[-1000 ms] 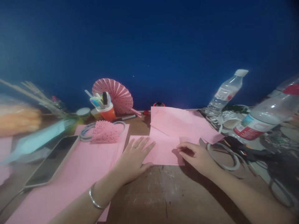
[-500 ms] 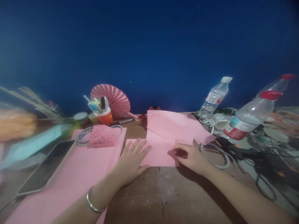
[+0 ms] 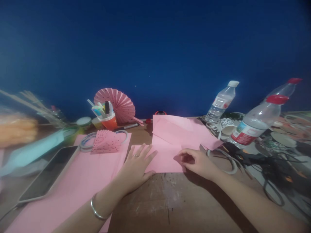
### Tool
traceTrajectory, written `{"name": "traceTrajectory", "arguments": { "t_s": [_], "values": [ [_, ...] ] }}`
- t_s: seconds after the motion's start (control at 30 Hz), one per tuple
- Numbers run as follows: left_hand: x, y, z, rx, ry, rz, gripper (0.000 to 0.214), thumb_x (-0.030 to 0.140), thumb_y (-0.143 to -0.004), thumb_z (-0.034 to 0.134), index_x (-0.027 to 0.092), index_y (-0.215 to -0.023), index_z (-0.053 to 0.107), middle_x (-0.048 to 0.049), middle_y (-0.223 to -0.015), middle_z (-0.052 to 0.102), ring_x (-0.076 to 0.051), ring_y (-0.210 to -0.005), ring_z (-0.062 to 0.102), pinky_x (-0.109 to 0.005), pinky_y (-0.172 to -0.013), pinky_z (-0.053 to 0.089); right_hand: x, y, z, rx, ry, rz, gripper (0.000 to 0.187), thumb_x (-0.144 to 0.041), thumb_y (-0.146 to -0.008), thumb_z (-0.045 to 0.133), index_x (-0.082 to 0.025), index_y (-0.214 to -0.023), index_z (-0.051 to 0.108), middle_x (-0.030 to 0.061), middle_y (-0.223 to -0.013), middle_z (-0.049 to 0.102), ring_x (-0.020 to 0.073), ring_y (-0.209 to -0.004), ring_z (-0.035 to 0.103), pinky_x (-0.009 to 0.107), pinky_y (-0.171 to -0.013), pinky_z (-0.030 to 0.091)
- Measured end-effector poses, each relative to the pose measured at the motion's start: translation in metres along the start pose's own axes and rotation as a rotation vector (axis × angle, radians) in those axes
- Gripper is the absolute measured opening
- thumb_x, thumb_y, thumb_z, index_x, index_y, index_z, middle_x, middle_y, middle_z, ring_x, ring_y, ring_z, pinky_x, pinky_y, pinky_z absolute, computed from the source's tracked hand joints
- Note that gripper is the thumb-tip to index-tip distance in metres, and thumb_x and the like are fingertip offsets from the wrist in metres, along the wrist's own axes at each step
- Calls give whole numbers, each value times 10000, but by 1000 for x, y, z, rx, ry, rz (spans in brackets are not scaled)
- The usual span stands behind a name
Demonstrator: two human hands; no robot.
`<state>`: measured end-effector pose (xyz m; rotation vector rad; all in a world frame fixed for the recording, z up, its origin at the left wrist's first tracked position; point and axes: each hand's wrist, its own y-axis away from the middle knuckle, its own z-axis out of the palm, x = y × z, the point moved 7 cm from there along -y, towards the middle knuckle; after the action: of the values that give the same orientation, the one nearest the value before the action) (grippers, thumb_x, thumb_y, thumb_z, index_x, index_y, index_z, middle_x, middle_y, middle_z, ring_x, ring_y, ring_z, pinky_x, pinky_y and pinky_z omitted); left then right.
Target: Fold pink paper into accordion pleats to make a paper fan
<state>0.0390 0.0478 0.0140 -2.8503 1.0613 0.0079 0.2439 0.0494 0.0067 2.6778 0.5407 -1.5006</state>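
Paper [image 3: 167, 160] unmoved, left hand [image 3: 137, 166] still atop, right hand [image 3: 199, 163] curled

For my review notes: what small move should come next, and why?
With the right hand, perhaps pinch the right edge of the pink paper between the hands: that hand is curled at this edge, contact unclear, while the left hand lies spread over the paper's left side, able to steady it.

Dim lt, shadow [image 3: 220, 197] btm R, L/R edges blurred & stretched.
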Motion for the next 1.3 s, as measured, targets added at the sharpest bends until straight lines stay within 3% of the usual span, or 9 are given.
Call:
{"name": "traceTrajectory", "arguments": {
  "t_s": [1.13,1.3],
  "values": [
    [1,-1,1,12,18,15,557,461,-828,388,291,-1338,242,-43,-1416,248,-298,-1294,159,-549,-1022,104,5,2,2,-36,31,-11,247,-131,-693,545,-219,-916,605,17,-885,637,153,-801,590,293,-761,481],
    [1,-1,-1,17,23,18,552,456,-832,385,290,-1339,243,-38,-1417,247,-299,-1292,162,-542,-1026,105,-3,1,3,-59,50,-50,188,-120,-692,535,-221,-815,635,12,-839,643,152,-776,591,288,-731,479]
  ]
}}
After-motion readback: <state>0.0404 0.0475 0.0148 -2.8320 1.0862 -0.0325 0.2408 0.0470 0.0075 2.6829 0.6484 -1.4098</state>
